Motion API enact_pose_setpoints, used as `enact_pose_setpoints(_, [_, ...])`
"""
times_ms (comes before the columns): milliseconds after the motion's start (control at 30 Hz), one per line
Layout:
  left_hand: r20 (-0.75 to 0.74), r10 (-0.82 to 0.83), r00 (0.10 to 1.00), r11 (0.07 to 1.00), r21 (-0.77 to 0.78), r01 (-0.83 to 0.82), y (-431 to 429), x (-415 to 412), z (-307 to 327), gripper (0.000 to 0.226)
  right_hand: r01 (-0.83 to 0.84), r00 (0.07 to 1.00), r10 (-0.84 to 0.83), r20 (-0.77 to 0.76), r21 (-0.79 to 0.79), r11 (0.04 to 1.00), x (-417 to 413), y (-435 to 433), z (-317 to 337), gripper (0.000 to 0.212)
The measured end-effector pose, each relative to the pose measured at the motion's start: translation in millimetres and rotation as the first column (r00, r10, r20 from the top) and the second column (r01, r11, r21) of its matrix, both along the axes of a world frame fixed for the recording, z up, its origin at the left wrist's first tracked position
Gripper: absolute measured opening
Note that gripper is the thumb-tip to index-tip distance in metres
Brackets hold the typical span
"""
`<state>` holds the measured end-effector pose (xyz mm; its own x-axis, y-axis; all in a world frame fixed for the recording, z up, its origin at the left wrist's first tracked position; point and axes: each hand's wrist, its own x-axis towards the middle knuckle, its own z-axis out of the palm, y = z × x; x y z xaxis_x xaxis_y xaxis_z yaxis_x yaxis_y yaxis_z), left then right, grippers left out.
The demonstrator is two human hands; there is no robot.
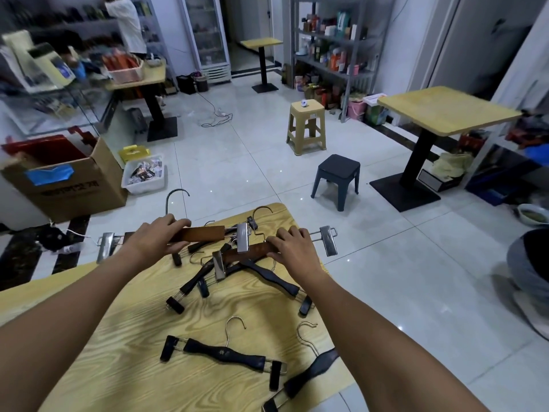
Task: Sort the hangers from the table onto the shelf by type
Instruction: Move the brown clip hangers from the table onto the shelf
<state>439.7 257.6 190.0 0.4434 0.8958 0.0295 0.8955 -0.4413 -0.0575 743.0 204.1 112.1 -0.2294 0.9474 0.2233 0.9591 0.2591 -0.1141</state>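
Nearest, at the worktop's (124, 367) front edge, lie two black clip hangers: one black hanger (225, 355) flat with its hook pointing away, and another black hanger (312, 371) just to its right, hanging partly over the edge. Past them, mid-worktop, sits a tangled heap of black hangers (267, 276). Both forearms reach over this heap. The left grip (157, 237) is closed around the bar of a brown wooden hanger (202, 234) with metal clips, its hook standing up beyond the fingers. The right grip (292, 246) has its fingers curled over the bar of a second brown hanger (252, 251), which lies on top of the heap, one metal clip jutting out to the right of the hand. On the tiled floor beyond stand a dark stool (337, 173) and a beige stool (306, 126), with a cardboard box (74, 179) at the left and a metal shelf (335, 40) of bottles against the far wall.
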Motion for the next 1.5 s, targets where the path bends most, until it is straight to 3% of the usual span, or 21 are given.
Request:
enact_pose_setpoints(233, [-0.032,0.065,0.997,0.997,0.035,-0.064,-3,11,4,0.041,-0.061,0.998,0.06,-0.031,-0.031,0.998,24,18,-1,0.039])
enact_pose_setpoints(500, [0.015,0.315,0.949,0.948,0.035,-0.316,-37,35,10,0.038,-0.247,0.969,0.246,-0.032,-0.053,0.968,44,52,13,0.04])
enact_pose_setpoints(667, [0.044,0.508,0.86,0.86,0.023,-0.509,-97,24,18,0.041,-0.385,0.923,0.384,-0.03,-0.058,0.921,12,54,20,0.042])
enact_pose_setpoints(933, [-0.002,0.799,0.601,0.601,0.008,-0.799,-259,-22,44,0.039,-0.618,0.786,0.617,-0.042,-0.019,0.786,-103,9,43,0.039])
enact_pose_setpoints(1100, [-0.004,0.924,0.381,0.381,0.018,-0.924,-379,-29,64,0.041,-0.778,0.626,0.778,-0.057,0.033,0.628,-178,-68,69,0.041])
enact_pose_setpoints(1300, [-0.006,0.994,0.105,0.105,0.056,-0.993,-521,-3,80,0.043,-0.887,0.445,0.893,-0.067,0.101,0.45,-225,-173,96,0.039])
enact_pose_setpoints(1500, [0.041,0.993,-0.108,-0.109,0.044,-0.993,-645,50,72,0.036,-0.958,0.242,0.967,-0.079,0.14,0.251,-242,-276,113,0.037])
